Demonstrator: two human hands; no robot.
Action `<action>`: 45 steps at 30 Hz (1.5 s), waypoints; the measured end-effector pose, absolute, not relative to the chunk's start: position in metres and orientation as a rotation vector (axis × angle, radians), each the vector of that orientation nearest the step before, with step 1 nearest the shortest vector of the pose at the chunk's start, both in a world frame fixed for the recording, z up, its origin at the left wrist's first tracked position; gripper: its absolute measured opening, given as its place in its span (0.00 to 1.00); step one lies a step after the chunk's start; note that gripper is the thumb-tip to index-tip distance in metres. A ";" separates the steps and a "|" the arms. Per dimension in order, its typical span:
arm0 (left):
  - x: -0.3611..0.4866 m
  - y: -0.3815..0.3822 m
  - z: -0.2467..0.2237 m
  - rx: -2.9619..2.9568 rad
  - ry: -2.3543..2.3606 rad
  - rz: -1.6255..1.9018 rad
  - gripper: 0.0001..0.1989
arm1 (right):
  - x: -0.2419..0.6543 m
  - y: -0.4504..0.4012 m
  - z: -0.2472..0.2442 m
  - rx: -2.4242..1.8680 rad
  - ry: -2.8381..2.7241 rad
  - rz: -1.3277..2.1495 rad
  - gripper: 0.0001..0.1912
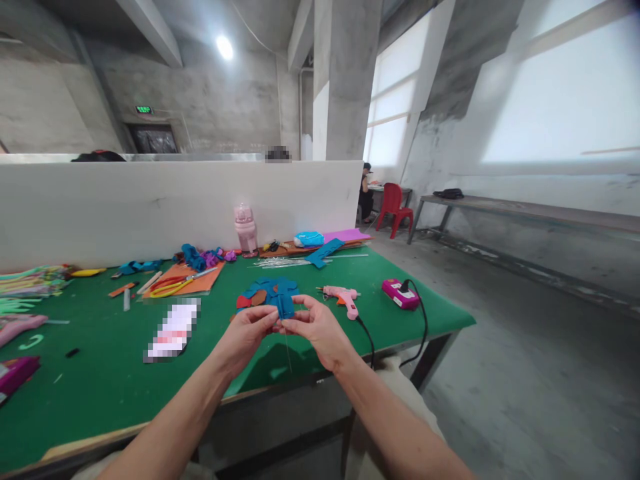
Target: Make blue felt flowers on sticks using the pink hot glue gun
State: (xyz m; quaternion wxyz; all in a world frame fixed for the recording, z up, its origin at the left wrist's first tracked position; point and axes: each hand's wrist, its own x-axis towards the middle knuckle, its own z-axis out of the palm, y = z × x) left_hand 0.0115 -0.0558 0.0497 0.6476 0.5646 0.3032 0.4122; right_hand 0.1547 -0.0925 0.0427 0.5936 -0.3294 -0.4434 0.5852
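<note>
Both the left hand [249,331] and the right hand [317,328] pinch a small blue felt piece [286,308] on a thin wire stem [288,350], held above the near edge of the green bench [110,373], with the pink glue gun [343,296] lying just beyond, within easy reach.

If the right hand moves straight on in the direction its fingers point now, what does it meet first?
The right hand points left, toward the left hand. It would first meet the blue felt piece pinched between both, then the left fingertips, though depth is hard to judge.
</note>
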 end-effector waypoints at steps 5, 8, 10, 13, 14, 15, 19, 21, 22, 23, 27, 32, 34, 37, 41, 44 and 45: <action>0.012 -0.056 0.048 1.266 0.691 0.943 0.08 | 0.155 -0.092 0.042 -0.768 -1.057 1.357 0.20; 0.011 -0.055 0.047 1.255 0.689 0.948 0.06 | 0.155 -0.092 0.041 -0.779 -1.063 1.356 0.19; 0.012 -0.055 0.046 1.250 0.688 0.955 0.06 | 0.154 -0.092 0.042 -0.781 -1.061 1.359 0.20; 0.013 -0.056 0.046 1.243 0.681 0.964 0.06 | 0.154 -0.093 0.043 -0.787 -1.058 1.360 0.20; 0.013 -0.056 0.046 1.234 0.681 0.971 0.06 | 0.154 -0.093 0.044 -0.798 -1.054 1.356 0.20; 0.014 -0.056 0.046 1.223 0.685 0.980 0.06 | 0.154 -0.093 0.044 -0.811 -1.050 1.351 0.19; 0.017 -0.059 0.046 1.181 0.727 1.028 0.07 | 0.153 -0.092 0.042 -0.829 -1.020 1.345 0.19; 0.018 -0.060 0.047 1.157 0.746 1.054 0.07 | 0.152 -0.091 0.040 -0.815 -1.006 1.363 0.19; 0.019 -0.061 0.047 1.144 0.751 1.069 0.07 | 0.151 -0.091 0.039 -0.811 -1.000 1.370 0.19; 0.020 -0.062 0.048 1.134 0.756 1.080 0.07 | 0.150 -0.091 0.039 -0.810 -0.995 1.371 0.19; 0.021 -0.062 0.047 1.125 0.770 1.123 0.06 | 0.146 -0.090 0.039 -0.847 -1.000 1.306 0.15; 0.020 -0.063 0.047 1.148 0.783 1.149 0.07 | 0.142 -0.091 0.040 -0.890 -1.024 1.216 0.12; 0.020 -0.064 0.047 1.141 0.788 1.164 0.07 | 0.142 -0.091 0.040 -0.898 -1.035 1.204 0.11; 0.021 -0.065 0.047 1.132 0.788 1.184 0.08 | 0.142 -0.090 0.039 -0.899 -1.044 1.198 0.10; 0.022 -0.065 0.046 1.127 0.799 1.201 0.07 | 0.142 -0.089 0.038 -0.887 -1.050 1.188 0.09; 0.023 -0.065 0.046 1.112 0.800 1.204 0.07 | 0.141 -0.089 0.038 -0.891 -1.038 1.173 0.09; 0.023 -0.065 0.047 1.101 0.792 1.202 0.07 | 0.141 -0.089 0.038 -0.894 -1.030 1.167 0.09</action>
